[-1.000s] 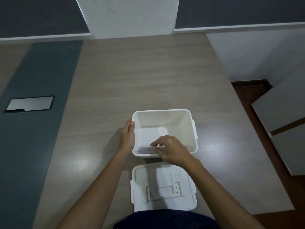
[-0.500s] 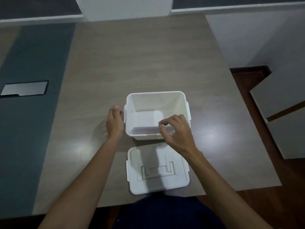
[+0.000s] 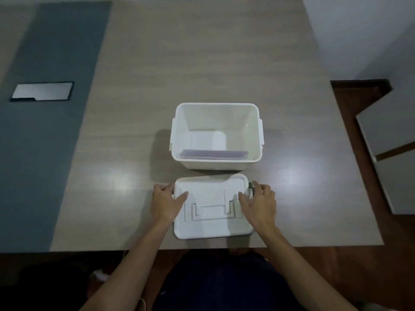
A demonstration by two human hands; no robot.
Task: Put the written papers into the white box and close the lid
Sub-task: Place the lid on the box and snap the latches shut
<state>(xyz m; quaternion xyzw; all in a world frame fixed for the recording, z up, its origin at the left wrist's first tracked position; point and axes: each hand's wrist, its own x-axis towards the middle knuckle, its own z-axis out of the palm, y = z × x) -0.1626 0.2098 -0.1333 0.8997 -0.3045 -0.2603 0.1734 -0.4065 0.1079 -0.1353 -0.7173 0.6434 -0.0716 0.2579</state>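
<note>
The white box stands open in the middle of the table. A stack of papers lies inside it against the near wall. The white lid lies flat on the table just in front of the box, handle side up. My left hand grips the lid's left edge, thumb on top. My right hand grips its right edge, fingers curled around the side.
The wooden table has a grey-blue strip along its left side with a metal cable hatch set in it. White cabinets stand off the table's right edge, above dark wooden floor.
Both hands left the box and came back to the lid, one on each side. The papers now lie released in the box. The camera tilted down.
</note>
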